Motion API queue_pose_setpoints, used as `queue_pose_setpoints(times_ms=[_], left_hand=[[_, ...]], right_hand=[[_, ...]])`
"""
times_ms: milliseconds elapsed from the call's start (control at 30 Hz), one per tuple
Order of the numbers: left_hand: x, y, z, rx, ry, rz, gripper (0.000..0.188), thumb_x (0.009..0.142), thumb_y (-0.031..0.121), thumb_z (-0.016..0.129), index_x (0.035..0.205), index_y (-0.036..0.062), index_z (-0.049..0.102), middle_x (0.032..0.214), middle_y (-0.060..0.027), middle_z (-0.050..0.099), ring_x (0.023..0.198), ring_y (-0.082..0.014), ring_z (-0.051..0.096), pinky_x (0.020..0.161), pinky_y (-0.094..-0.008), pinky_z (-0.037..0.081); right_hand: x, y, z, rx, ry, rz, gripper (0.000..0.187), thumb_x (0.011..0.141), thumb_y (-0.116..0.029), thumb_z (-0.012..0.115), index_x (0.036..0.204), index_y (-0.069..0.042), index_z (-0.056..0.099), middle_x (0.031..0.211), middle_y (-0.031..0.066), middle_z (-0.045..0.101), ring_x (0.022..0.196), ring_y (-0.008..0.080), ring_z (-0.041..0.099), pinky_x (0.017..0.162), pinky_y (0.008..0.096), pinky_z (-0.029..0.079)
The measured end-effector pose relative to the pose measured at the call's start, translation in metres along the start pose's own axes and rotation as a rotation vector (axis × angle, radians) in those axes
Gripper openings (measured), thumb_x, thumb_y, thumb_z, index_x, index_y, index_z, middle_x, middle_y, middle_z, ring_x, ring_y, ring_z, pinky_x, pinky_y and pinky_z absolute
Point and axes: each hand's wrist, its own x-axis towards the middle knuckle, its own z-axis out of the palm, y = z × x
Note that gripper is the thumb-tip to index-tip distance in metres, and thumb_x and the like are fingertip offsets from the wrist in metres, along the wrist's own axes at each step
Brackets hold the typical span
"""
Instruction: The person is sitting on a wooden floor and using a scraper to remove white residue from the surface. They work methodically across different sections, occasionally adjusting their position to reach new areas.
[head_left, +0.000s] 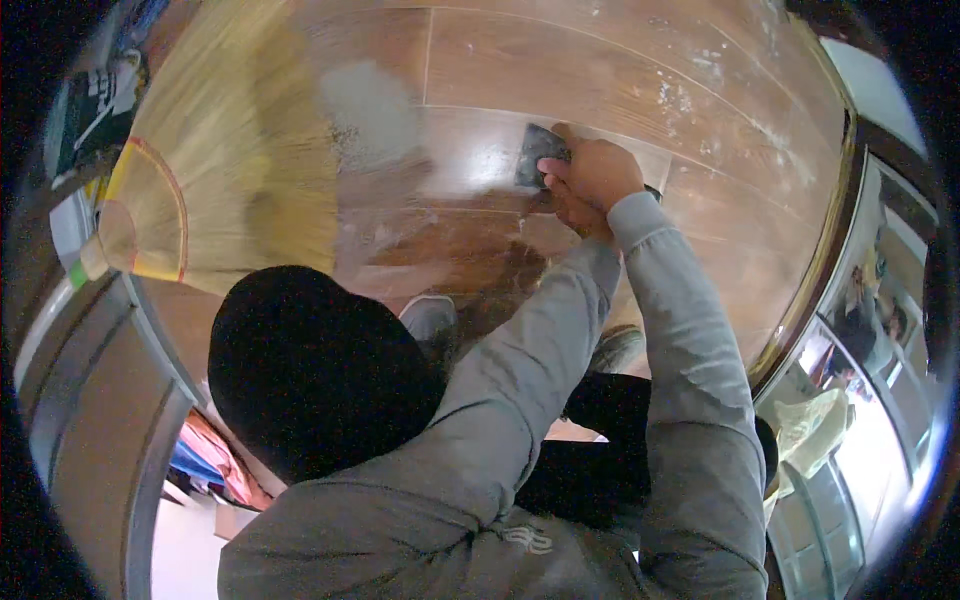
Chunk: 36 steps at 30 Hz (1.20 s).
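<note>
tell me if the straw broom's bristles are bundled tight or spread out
Spread out: the straw broom widens from its narrow neck into a broad fan of bristles.

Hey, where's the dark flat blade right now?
In the head view, the dark flat blade is in the upper part, slightly right of the middle, at the fingers of the right hand, with the broom to its left.

Both the left hand and right hand are bare. Directly behind the grip, a grey, long-sleeved fabric top begins at a banded right cuff, its sleeves creased; farther back, its chest bears a small, pale, wavy-lined emblem. Black fabric trousers lie behind and left of the grip; nearer it sits a grey, round-toed left shoe.
</note>
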Motion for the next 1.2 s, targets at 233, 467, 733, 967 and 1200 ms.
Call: queue_pose_setpoints(times_ms=[233, 467, 733, 967, 1200], left_hand=[[0.046, 0.019, 0.009, -0.070, -0.049, 0.092, 0.065, 0.105, 0.053, 0.038, 0.110, -0.0040, 0.069, 0.109, -0.0149, 0.072, 0.095, -0.0271, 0.069, 0.080, -0.0398, 0.053], [0.150, 0.064, -0.003, 0.122, -0.204, 0.249, 0.066, 0.105, 0.053, 0.038, 0.112, -0.0053, 0.069, 0.112, -0.0149, 0.072, 0.099, -0.0271, 0.068, 0.083, -0.0395, 0.053], [-0.010, 0.027, -0.002, 0.480, -0.223, 0.095, 0.074, 0.102, 0.059, 0.036, 0.107, -0.0057, 0.070, 0.102, -0.0197, 0.072, 0.093, -0.0327, 0.069, 0.083, -0.0407, 0.053], [-0.036, -0.053, 0.007, 0.807, -0.510, 0.013, 0.063, 0.102, 0.050, 0.041, 0.112, -0.0054, 0.069, 0.115, -0.0234, 0.069, 0.101, -0.0383, 0.066, 0.089, -0.0468, 0.050], [-0.031, -0.029, 0.022, 1.378, -0.600, 0.260, 0.055, 0.098, 0.042, 0.048, 0.111, -0.0073, 0.069, 0.116, -0.0291, 0.067, 0.109, -0.0432, 0.064, 0.096, -0.0479, 0.048]], right_hand=[[0.039, -0.032, -0.006, 0.038, 0.230, -0.155, 0.048, 0.089, -0.047, 0.066, 0.126, -0.016, 0.065, 0.125, 0.0143, 0.067, 0.111, 0.0357, 0.066, 0.093, 0.0478, 0.053], [0.098, -0.074, 0.007, -0.176, 0.283, -0.270, 0.070, 0.093, -0.063, 0.051, 0.108, 0.003, 0.070, 0.109, 0.0273, 0.069, 0.102, 0.0456, 0.065, 0.087, 0.0496, 0.050], [0.013, 0.057, 0.014, 0.201, 0.072, 0.036, 0.065, 0.091, -0.060, 0.055, 0.117, -0.001, 0.067, 0.117, 0.0266, 0.067, 0.109, 0.0473, 0.063, 0.094, 0.0509, 0.051], [-0.009, 0.177, 0.079, 0.586, 0.433, 0.392, 0.065, 0.092, -0.050, 0.060, 0.138, -0.004, 0.055, 0.123, 0.0257, 0.065, 0.111, 0.0462, 0.063, 0.094, 0.0496, 0.051], [-0.029, 0.171, 0.068, 0.400, 0.391, 0.359, 0.052, 0.096, -0.042, 0.057, 0.136, -0.010, 0.060, 0.114, 0.0238, 0.069, 0.102, 0.0418, 0.068, 0.091, 0.0462, 0.053]])
